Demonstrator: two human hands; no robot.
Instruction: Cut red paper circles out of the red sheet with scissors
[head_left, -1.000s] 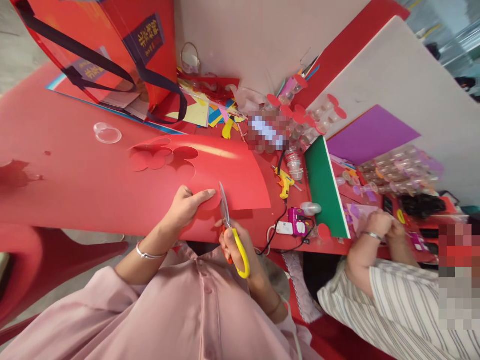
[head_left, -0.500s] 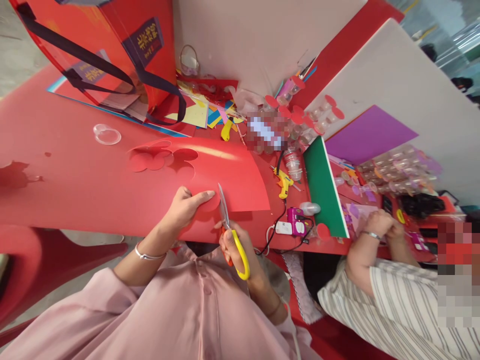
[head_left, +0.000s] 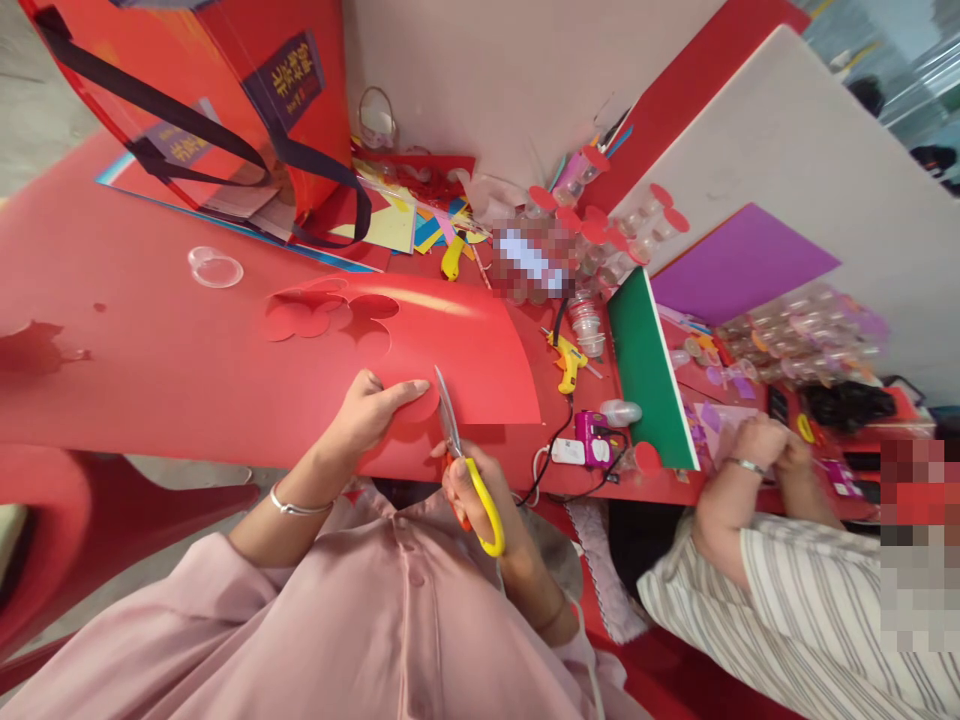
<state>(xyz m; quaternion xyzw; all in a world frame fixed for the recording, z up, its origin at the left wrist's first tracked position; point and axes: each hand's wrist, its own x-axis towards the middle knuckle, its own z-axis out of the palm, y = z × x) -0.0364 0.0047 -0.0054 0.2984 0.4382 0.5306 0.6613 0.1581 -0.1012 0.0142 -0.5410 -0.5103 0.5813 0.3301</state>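
My left hand [head_left: 375, 408] is closed, thumb on top, on a rounded red paper piece [head_left: 421, 408]. In my right hand [head_left: 484, 485] is a pair of scissors [head_left: 484, 508] with yellow and orange handles. Its blades point away from me, right beside the edge of the red piece. They look nearly closed. Beyond my hands a large red paper sheet [head_left: 480, 350] lies on the table, with rounded bites cut from its left edge. Several loose red paper circles [head_left: 304, 318] rest at that edge. Whether the held piece joins the sheet I cannot tell.
A red bag [head_left: 300, 130] with dark straps stands at the back left. Right of the sheet are a yellow glue gun [head_left: 568, 362], its cable, a purple box [head_left: 594, 440] and a green board [head_left: 652, 370]. A co-worker's hands [head_left: 761, 440] are beyond it. Clear plastic lids [head_left: 215, 267] lie left.
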